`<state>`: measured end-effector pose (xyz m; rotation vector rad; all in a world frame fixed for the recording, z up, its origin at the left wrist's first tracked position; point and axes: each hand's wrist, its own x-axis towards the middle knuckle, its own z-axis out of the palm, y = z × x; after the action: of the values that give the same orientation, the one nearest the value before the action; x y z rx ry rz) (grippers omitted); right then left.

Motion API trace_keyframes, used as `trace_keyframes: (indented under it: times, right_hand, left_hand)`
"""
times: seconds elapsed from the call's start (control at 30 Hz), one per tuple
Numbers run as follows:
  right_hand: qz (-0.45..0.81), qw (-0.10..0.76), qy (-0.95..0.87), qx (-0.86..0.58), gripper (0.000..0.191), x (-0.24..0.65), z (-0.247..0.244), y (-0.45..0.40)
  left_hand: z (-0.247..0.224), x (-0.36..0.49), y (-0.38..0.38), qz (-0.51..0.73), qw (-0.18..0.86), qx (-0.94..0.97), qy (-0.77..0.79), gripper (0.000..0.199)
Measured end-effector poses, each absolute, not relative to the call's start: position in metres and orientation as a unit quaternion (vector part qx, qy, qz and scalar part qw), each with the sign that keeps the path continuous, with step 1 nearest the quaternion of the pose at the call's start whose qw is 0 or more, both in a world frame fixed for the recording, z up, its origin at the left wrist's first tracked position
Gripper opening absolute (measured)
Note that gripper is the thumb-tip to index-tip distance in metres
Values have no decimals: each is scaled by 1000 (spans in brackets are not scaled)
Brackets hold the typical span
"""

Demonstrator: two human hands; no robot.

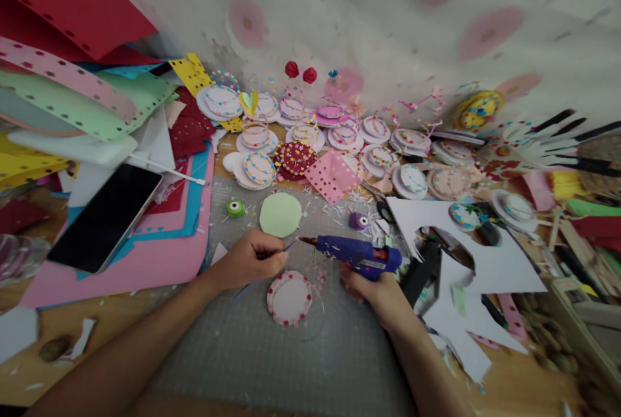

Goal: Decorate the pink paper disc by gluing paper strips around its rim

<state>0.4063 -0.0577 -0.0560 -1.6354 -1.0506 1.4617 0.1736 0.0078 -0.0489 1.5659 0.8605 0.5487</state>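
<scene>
My right hand (366, 284) grips a blue hot glue gun (356, 255), its nozzle pointing left. Close to the nozzle, my left hand (255, 256) pinches a thin, dark pointed tool (290, 245); its exact kind is too small to tell. Below both hands a round white paper piece (290, 299), edged with small red and pink shapes, lies on the grey cutting mat (301, 372). A thin curved strand loops out at its right side. Just above my left hand rests a pale green paper circle (280, 213).
Several decorated paper hats (259, 169) crowd the back. A green punch (235, 208) and a purple punch (359, 220) sit on the mat. At left, a phone (107, 216) lies on coloured paper; cut white paper (514, 255) and scissors (384, 210) lie right.
</scene>
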Motion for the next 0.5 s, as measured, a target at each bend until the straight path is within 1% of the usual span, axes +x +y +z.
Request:
trace_keyframes:
  times: [0.33, 0.5]
  right_hand:
    - [559, 333, -404, -643, 20, 408, -59, -59]
    - [570, 370, -400, -614, 27, 403, -57, -57]
  left_hand:
    - [-52, 172, 8, 232, 600, 664, 382, 36]
    - [-50, 168, 7, 254, 605, 653, 377, 33]
